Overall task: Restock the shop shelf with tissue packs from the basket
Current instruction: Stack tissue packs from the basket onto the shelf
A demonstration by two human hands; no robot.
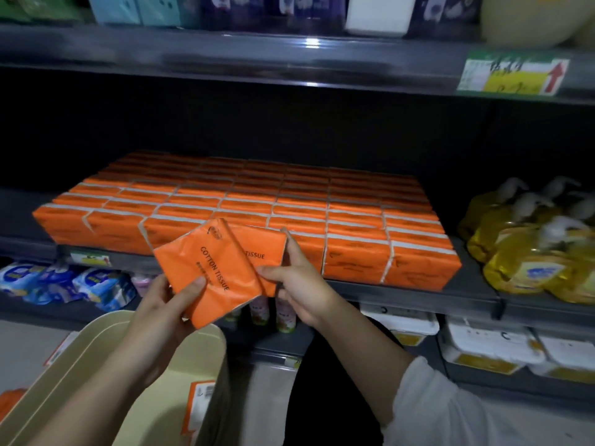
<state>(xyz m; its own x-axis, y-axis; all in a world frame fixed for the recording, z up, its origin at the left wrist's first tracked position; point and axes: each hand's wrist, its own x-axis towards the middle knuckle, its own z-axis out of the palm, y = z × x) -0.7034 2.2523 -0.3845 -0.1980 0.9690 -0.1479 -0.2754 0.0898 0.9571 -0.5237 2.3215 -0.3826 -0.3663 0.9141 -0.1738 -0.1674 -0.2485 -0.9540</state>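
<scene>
Tissue packs are gripped singly by left hand and right hand. Both are held near the stocked shelf, likely for stacking.

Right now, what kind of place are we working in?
Most likely a shop aisle: a price label on the upper shelf rail, rows of identical orange tissue packs, and yellow pump bottles stocked beside them.

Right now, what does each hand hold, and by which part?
The left hand grips one orange tissue pack by its lower left edge; the right hand grips a second pack by its right edge.
</scene>
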